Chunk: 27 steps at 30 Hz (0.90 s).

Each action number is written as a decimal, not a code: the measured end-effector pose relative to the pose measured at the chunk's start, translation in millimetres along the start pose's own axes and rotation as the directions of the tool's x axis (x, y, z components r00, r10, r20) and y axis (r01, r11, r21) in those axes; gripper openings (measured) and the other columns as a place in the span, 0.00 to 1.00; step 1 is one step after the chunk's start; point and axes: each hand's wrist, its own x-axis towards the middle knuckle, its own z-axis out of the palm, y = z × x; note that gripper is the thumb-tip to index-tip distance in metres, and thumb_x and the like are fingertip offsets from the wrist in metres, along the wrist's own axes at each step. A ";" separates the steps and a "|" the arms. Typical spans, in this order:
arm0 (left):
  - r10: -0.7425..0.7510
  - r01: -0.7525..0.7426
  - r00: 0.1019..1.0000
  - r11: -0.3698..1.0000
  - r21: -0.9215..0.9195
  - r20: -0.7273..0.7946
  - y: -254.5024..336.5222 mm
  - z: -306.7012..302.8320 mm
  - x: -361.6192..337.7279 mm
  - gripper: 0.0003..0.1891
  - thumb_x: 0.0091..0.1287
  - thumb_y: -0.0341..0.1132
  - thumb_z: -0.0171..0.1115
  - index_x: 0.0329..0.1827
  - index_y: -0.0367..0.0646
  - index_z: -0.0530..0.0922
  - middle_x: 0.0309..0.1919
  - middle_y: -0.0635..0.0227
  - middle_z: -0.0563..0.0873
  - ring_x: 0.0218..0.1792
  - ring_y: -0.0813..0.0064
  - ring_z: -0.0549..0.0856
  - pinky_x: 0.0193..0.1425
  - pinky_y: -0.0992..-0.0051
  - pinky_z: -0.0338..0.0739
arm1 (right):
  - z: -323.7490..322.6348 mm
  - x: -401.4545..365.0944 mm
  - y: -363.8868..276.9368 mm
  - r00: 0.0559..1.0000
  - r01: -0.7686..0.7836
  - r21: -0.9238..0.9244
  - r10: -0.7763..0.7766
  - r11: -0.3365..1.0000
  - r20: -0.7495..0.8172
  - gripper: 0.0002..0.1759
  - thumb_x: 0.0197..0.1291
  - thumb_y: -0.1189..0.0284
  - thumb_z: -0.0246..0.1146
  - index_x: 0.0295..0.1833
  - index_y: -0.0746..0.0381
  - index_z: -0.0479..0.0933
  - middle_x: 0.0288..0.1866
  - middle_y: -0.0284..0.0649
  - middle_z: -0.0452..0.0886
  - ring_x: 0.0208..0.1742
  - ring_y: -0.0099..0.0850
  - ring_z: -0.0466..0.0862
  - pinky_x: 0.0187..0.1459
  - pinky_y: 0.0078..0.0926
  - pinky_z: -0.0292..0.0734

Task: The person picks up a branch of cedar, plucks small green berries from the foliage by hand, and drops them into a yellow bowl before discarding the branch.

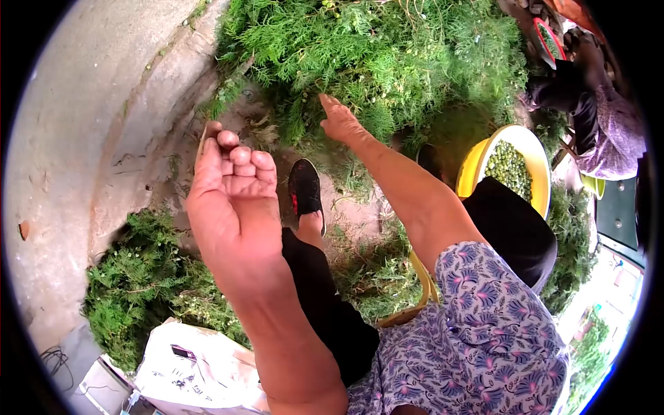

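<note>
My left hand (238, 197) is raised close to the camera, palm up, its fingers curled in toward the thumb. Whether anything small is pinched there, I cannot make out. My right hand (340, 122) reaches forward to the near edge of a large heap of green conifer sprigs (387, 62). Its forefinger is stretched out and the thumb stands apart, with nothing visible in the grasp. To the right of that arm, a yellow basin (472, 166) holds many small green cones or berries (508, 169).
More cut sprigs (138, 277) lie at lower left, near a white sack (194, 366). My shoe (305, 194) rests on the dirt floor between them and the heap. A yellow chair or basket rim (423, 277) shows beside me. Another person (612, 131) sits at upper right near a red-rimmed bowl (548, 41).
</note>
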 end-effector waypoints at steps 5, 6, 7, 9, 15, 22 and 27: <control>-0.008 0.008 1.000 1.000 -0.002 0.009 -1.8 5.9 -2.4 0.06 0.67 0.31 0.53 0.43 0.40 0.75 0.31 0.73 0.78 0.29 0.82 0.75 0.37 0.78 0.73 | -17.1 -36.4 9.6 0.992 -0.110 0.076 0.115 0.991 -0.053 0.19 0.49 0.72 0.66 0.49 0.61 0.75 0.53 0.50 0.69 0.51 0.47 0.75 0.50 0.37 0.73; -0.010 0.010 1.000 1.000 -0.006 0.014 -1.6 7.3 -3.4 0.06 0.67 0.31 0.53 0.43 0.40 0.75 0.31 0.73 0.78 0.29 0.82 0.75 0.37 0.78 0.73 | -22.3 -44.4 14.4 0.984 -0.088 0.035 0.093 0.995 -0.149 0.16 0.49 0.72 0.66 0.46 0.62 0.77 0.53 0.51 0.69 0.49 0.47 0.76 0.46 0.37 0.74; -0.011 0.011 1.000 1.000 -0.012 0.020 -1.6 7.7 -3.6 0.06 0.67 0.31 0.53 0.43 0.40 0.75 0.31 0.73 0.78 0.29 0.82 0.75 0.37 0.78 0.73 | -31.4 -51.7 20.6 0.967 -0.070 -0.009 0.065 0.998 -0.246 0.13 0.50 0.72 0.66 0.43 0.63 0.78 0.53 0.51 0.70 0.46 0.46 0.77 0.43 0.36 0.76; -0.023 0.024 0.998 1.000 -0.009 0.062 -3.1 6.2 -2.4 0.06 0.67 0.31 0.53 0.43 0.40 0.75 0.31 0.73 0.79 0.29 0.82 0.75 0.37 0.78 0.73 | -61.2 -63.9 37.3 0.914 0.153 -0.131 -0.190 0.980 -0.359 0.09 0.53 0.73 0.64 0.40 0.63 0.79 0.46 0.51 0.75 0.39 0.42 0.80 0.39 0.33 0.77; -0.044 0.043 0.996 0.999 0.015 0.072 -18.0 13.1 -4.3 0.06 0.67 0.31 0.54 0.42 0.41 0.75 0.32 0.73 0.80 0.28 0.82 0.75 0.37 0.78 0.73 | -184.6 -67.2 29.8 0.926 -0.081 0.791 0.339 0.607 -0.165 0.11 0.60 0.71 0.58 0.40 0.70 0.77 0.31 0.39 0.80 0.28 0.24 0.80 0.30 0.21 0.78; -0.116 0.110 0.990 0.991 0.073 0.086 -56.2 26.3 -9.5 0.05 0.65 0.33 0.56 0.40 0.43 0.77 0.30 0.72 0.81 0.29 0.79 0.77 0.35 0.77 0.74 | -283.0 -102.4 1.5 0.947 0.064 0.808 0.219 0.586 -0.233 0.12 0.60 0.71 0.56 0.38 0.71 0.75 0.28 0.41 0.80 0.28 0.27 0.80 0.31 0.22 0.78; -0.117 0.103 0.989 0.984 0.144 0.088 -76.2 35.0 -9.8 0.07 0.64 0.32 0.57 0.42 0.42 0.76 0.29 0.69 0.82 0.29 0.77 0.80 0.35 0.77 0.77 | -311.2 -124.8 -27.0 0.935 0.116 0.615 0.123 0.780 -0.333 0.09 0.62 0.74 0.54 0.40 0.71 0.75 0.31 0.42 0.81 0.30 0.27 0.81 0.33 0.21 0.77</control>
